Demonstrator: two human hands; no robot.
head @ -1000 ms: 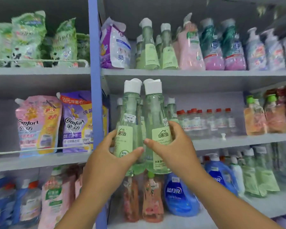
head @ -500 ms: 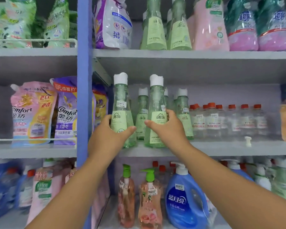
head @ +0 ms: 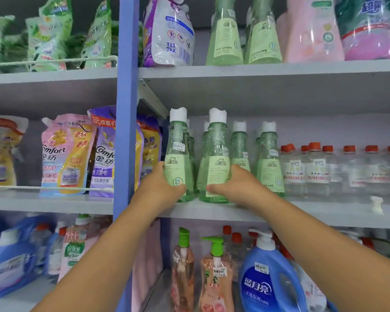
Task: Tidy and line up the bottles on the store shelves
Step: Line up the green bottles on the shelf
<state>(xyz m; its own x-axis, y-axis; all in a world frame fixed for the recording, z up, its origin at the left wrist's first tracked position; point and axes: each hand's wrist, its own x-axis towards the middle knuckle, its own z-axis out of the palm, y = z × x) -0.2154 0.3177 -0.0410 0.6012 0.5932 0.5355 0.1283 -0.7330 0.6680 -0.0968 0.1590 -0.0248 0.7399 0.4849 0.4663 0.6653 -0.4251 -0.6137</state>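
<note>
2 green bottles stand upright at the front of the middle shelf [head: 212, 212], each gripped low on its label. The left hand [head: 160, 188] wraps the left green bottle [head: 178, 154], thumb across the front. The right hand [head: 236, 188] wraps the right green bottle [head: 217, 154] the same way. A narrow gap separates the 2 bottles. Behind and to the right of the right hand stand more green bottles [head: 269, 158] of the same kind, then clear bottles with red caps [head: 313, 170]. Left of the left hand rises a blue upright post [head: 126, 109]. Below both hands, on the lower shelf, stand pink pump bottles [head: 214, 280] and a blue jug [head: 266, 282].
</note>
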